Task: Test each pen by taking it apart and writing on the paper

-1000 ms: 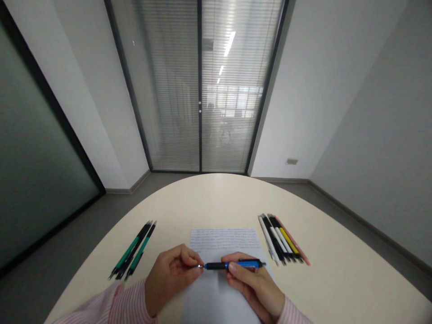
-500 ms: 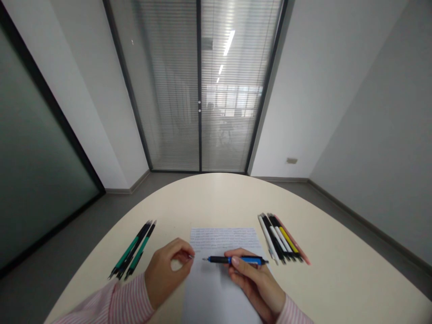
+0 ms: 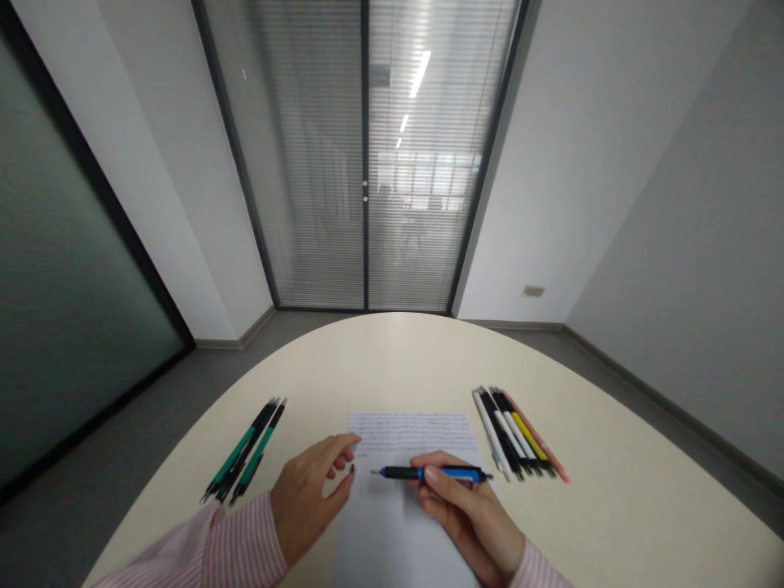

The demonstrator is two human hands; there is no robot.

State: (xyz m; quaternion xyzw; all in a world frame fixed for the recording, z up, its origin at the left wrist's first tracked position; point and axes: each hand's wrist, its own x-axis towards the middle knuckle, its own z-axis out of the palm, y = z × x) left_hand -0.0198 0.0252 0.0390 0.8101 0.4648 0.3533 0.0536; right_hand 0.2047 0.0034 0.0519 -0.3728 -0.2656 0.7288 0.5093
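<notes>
While the right hand (image 3: pixel 469 514) pinches the blue-and-black pen (image 3: pixel 456 471) with the thumb on its near side and fingers behind, the pen's long axis runs crosswise in front of the person, almost level from left to right. Its thin metal tip (image 3: pixel 376 471) points left, toward the left hand (image 3: pixel 312 490), and its dark rear end (image 3: pixel 487 476) points right. The grasp falls on the blue barrel around its middle, so the black front section (image 3: pixel 398 472) sticks out to the left of the thumb and the rear part of the barrel extends to the right of it. The pen is above the sheet of paper (image 3: pixel 383 539), whose written lines lie beyond the grip.

Left of the grip and apart from the pen's tip, the left hand has its thumb and index finger spread. A small dark spot shows at the thumb's end; I cannot tell what it is, or whether this hand holds anything.

Farther left of the grip, green-and-black pens (image 3: pixel 250 449) lie slantwise on the round-edged table (image 3: pixel 395 359). To the right of the grip and slightly beyond it, a row of white, black, yellow and pinkish pens (image 3: pixel 518 433) lies side by side, slanting the other way.
</notes>
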